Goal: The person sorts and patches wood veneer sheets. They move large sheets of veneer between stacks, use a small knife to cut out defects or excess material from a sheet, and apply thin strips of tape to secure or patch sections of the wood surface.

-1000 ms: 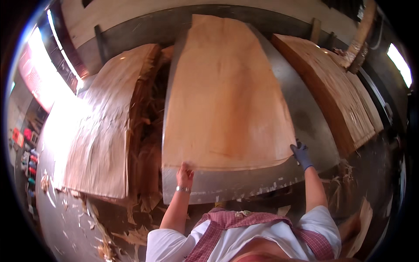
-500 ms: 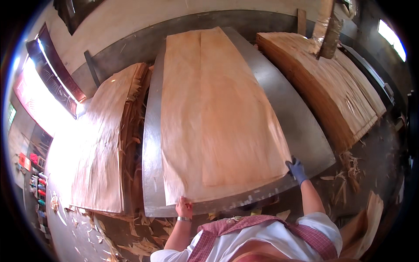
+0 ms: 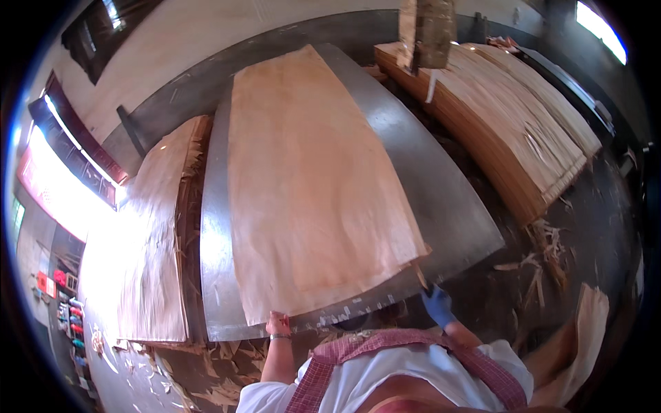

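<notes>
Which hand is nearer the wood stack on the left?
Left. The left hand is right of that stack, at the middle sheet; the gloved right hand is farther right.

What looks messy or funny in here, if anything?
The floor looks messy: torn wood scraps lie scattered near both wood stacks, not piled up. Also, a thin strip pokes past the corner of the large wood sheet by the blue-gloved right hand, as if torn loose.
</notes>
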Demonstrator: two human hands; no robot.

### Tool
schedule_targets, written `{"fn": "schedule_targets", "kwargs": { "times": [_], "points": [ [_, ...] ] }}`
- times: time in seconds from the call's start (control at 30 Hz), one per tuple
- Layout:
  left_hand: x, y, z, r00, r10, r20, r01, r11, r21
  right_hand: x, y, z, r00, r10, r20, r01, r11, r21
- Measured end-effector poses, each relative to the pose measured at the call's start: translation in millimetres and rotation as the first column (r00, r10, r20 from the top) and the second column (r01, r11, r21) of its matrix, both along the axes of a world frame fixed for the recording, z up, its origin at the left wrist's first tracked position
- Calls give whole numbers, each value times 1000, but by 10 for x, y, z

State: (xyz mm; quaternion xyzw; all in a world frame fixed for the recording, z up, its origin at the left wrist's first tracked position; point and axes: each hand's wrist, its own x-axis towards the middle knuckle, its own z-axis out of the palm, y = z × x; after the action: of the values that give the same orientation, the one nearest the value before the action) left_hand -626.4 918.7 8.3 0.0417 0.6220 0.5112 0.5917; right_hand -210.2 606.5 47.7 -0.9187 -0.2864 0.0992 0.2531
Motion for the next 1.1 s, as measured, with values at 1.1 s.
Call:
{"fn": "schedule_targets", "kwargs": {
  "times": [1.1],
  "points": [
    [127,312,-79,985,-125,-123,128,992,20,2513,-1627,-6,906,-307,292,331,943,-34]
  ]
}}
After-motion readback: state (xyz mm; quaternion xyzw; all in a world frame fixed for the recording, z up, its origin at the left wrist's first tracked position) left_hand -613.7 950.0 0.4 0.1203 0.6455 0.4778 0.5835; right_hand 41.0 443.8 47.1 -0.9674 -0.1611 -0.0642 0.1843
